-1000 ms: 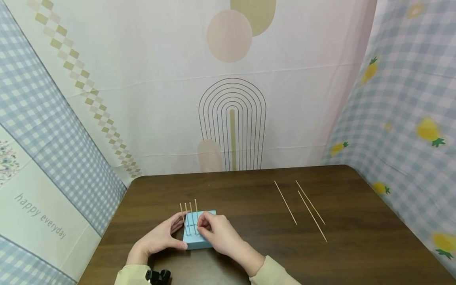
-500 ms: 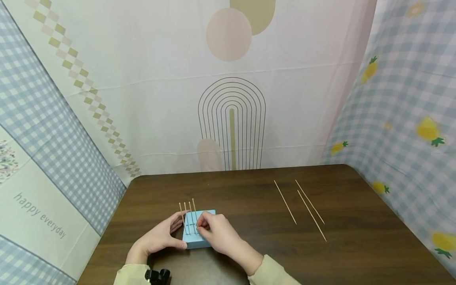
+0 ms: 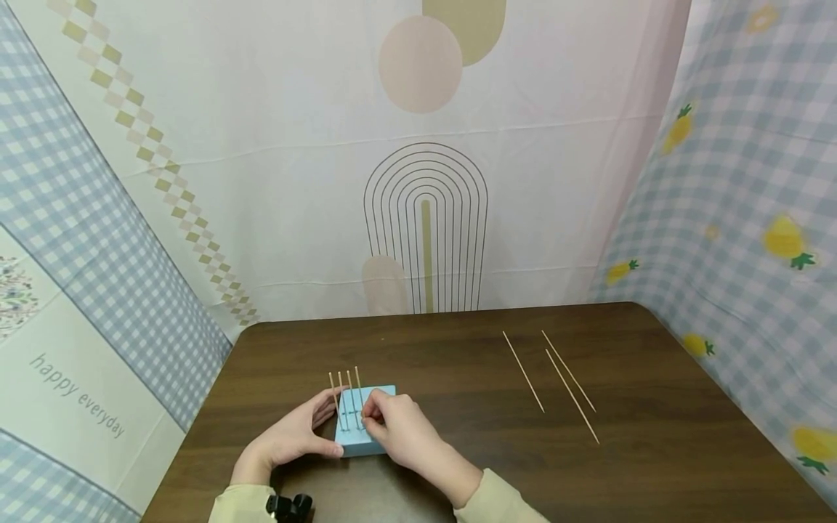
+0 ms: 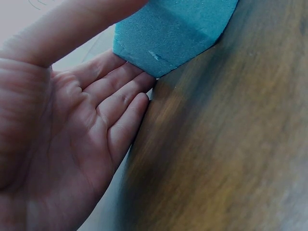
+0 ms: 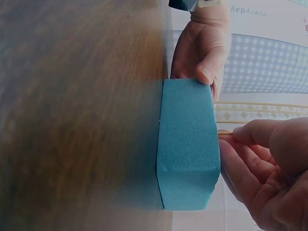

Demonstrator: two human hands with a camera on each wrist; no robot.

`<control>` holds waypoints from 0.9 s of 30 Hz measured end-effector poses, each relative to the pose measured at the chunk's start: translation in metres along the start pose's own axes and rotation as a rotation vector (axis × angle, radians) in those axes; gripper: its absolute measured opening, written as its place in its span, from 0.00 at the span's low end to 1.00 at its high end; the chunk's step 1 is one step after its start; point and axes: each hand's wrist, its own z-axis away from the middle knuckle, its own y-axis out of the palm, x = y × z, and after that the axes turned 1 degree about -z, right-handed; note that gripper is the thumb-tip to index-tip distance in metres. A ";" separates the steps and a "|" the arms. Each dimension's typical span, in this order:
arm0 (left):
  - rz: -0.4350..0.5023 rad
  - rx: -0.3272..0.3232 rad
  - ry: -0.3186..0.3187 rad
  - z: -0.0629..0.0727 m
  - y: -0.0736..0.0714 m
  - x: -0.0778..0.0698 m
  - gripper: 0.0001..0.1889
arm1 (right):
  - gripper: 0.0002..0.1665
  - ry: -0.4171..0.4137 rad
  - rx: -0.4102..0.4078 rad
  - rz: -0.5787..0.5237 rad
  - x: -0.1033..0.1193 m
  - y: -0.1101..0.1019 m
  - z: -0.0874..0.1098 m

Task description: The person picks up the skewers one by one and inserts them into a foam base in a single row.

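A light blue foam block [image 3: 358, 440] lies on the table, several thin wooden skewers [image 3: 335, 396] standing in it near its left side. My left hand [image 3: 294, 434] steadies the block, thumb at the near left corner and fingers along the left side. In the left wrist view the fingertips meet the lower edge of the block [image 4: 168, 36]. My right hand [image 3: 407, 427] pinches the rightmost skewer [image 3: 358, 379] low down between thumb and forefinger. The right wrist view shows this skewer [image 5: 225, 134] going from the fingertips to the face of the block [image 5: 187, 130].
Three loose skewers [image 3: 524, 373] lie slanted on the right part of the dark wooden table [image 3: 458, 356]. A printed cloth [image 3: 294, 218] hangs behind the table. A black device [image 3: 290, 506] sits at the left wrist.
The top of the pinched skewer has swayed left and then partly back to the right. Both hands and the block hold nearly the same place.
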 end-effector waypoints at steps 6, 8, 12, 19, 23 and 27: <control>0.000 0.001 0.013 0.000 0.001 0.001 0.55 | 0.07 0.012 0.009 -0.016 -0.001 0.001 0.000; -0.003 0.002 0.015 0.000 0.001 0.002 0.55 | 0.07 0.019 0.017 -0.024 -0.002 0.001 0.001; 0.000 0.003 0.023 0.000 0.002 0.003 0.55 | 0.04 0.038 0.023 -0.052 -0.003 0.000 0.001; 0.004 0.004 0.020 0.000 0.001 0.003 0.55 | 0.06 0.055 0.013 -0.087 -0.001 -0.002 0.000; -0.001 0.000 0.015 0.000 0.000 0.003 0.55 | 0.07 0.034 -0.004 -0.054 -0.001 -0.002 0.000; 0.001 -0.002 0.017 0.000 0.000 0.003 0.55 | 0.08 0.014 -0.017 -0.034 -0.001 -0.002 0.000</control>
